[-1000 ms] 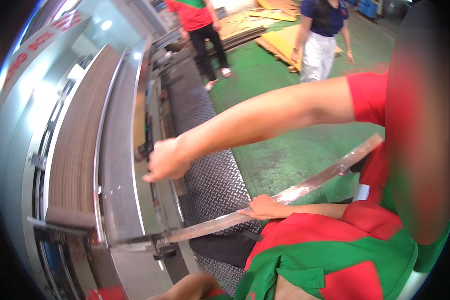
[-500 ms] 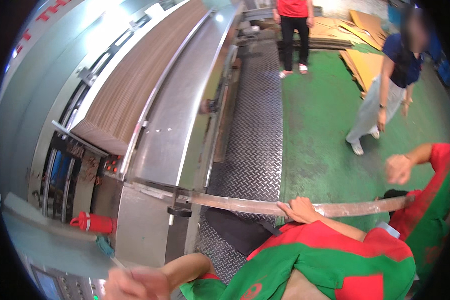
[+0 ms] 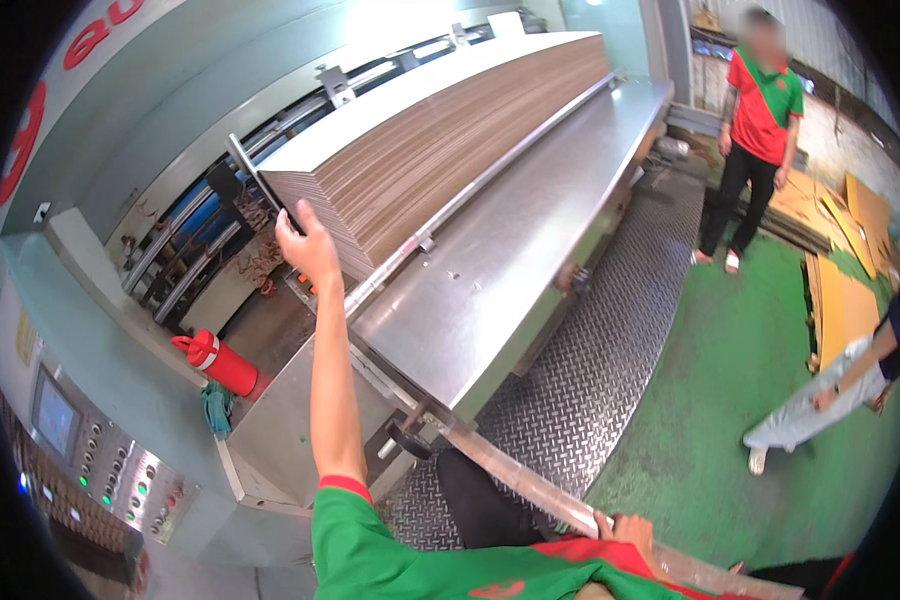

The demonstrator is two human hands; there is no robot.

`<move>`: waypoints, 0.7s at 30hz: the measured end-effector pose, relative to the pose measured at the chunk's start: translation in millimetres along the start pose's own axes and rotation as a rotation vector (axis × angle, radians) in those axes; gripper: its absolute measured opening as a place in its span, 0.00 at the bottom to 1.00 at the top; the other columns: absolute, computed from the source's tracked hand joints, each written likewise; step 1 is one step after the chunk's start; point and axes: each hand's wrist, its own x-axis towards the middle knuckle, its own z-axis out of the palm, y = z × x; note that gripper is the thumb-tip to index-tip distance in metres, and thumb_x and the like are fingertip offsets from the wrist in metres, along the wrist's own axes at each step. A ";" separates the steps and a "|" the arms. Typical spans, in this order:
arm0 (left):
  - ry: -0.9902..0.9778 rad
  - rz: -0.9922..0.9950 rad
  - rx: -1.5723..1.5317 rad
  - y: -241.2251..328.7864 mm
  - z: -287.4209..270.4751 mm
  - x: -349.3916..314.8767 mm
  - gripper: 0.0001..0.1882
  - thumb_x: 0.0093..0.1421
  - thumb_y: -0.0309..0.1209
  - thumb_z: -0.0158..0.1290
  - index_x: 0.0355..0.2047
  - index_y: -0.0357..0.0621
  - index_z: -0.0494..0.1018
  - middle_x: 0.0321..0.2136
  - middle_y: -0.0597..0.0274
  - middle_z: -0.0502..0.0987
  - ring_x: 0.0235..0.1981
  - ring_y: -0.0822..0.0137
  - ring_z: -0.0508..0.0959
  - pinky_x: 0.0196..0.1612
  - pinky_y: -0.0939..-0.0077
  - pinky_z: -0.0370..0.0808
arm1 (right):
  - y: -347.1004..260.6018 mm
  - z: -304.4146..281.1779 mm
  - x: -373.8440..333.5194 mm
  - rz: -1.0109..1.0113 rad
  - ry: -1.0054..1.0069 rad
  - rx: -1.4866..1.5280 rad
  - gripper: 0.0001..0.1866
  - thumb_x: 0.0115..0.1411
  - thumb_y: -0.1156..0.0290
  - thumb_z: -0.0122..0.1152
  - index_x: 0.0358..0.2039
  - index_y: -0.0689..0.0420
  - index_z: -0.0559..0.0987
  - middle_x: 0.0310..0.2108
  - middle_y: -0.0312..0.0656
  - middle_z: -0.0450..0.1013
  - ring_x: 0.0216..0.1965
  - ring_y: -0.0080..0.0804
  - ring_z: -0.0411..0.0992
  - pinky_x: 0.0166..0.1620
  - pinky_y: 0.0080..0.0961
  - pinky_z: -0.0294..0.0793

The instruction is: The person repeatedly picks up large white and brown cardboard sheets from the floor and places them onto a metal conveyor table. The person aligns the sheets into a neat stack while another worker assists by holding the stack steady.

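while your right hand wraps over the long clear rail, probably for steadiness, your left hand hangs unclenched and holding nothing near the corner of the cardboard stack, which sits behind a metal bar, seemingly for alignment.

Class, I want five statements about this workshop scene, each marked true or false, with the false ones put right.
1. The left hand is raised near one end of the stack of brown sheets. True.

2. The right hand is also beside that stack. False: it is on the long translucent strip.

3. The metal table lies between the stack and the patterned floor plate. True.

4. The container above the teal cloth is mostly blue. False: it is mostly red.

5. The control panel is on the picture's left side. True.
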 end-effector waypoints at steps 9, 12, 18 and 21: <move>-0.003 -0.017 0.182 -82.2 122.5 45.0 0.60 0.55 0.67 0.58 0.63 0.16 0.57 0.62 0.25 0.63 0.66 0.38 0.64 0.69 0.54 0.60 | -19.2 -8.7 25.4 0.126 -0.031 -0.001 0.34 0.64 0.40 0.51 0.31 0.63 0.84 0.27 0.62 0.78 0.33 0.60 0.79 0.40 0.51 0.76; 0.081 0.040 0.249 -79.3 127.2 52.7 0.57 0.55 0.65 0.58 0.60 0.16 0.62 0.57 0.25 0.69 0.60 0.35 0.70 0.64 0.52 0.66 | -20.0 -6.9 33.2 0.159 -0.030 -0.014 0.33 0.63 0.40 0.52 0.31 0.62 0.85 0.27 0.61 0.78 0.32 0.59 0.79 0.40 0.51 0.77; 0.005 0.141 0.143 -64.7 125.7 85.2 0.59 0.52 0.67 0.59 0.57 0.13 0.63 0.52 0.22 0.71 0.56 0.33 0.73 0.62 0.51 0.67 | -7.0 4.8 32.7 0.177 -0.012 -0.018 0.32 0.61 0.40 0.54 0.31 0.60 0.86 0.26 0.60 0.79 0.32 0.58 0.79 0.40 0.50 0.77; 0.021 0.168 0.201 -59.2 127.9 100.7 0.55 0.51 0.66 0.61 0.51 0.13 0.67 0.44 0.26 0.77 0.48 0.34 0.78 0.56 0.51 0.72 | -0.8 13.8 28.7 0.183 -0.008 -0.013 0.32 0.61 0.39 0.54 0.31 0.59 0.86 0.26 0.59 0.79 0.32 0.58 0.79 0.40 0.49 0.77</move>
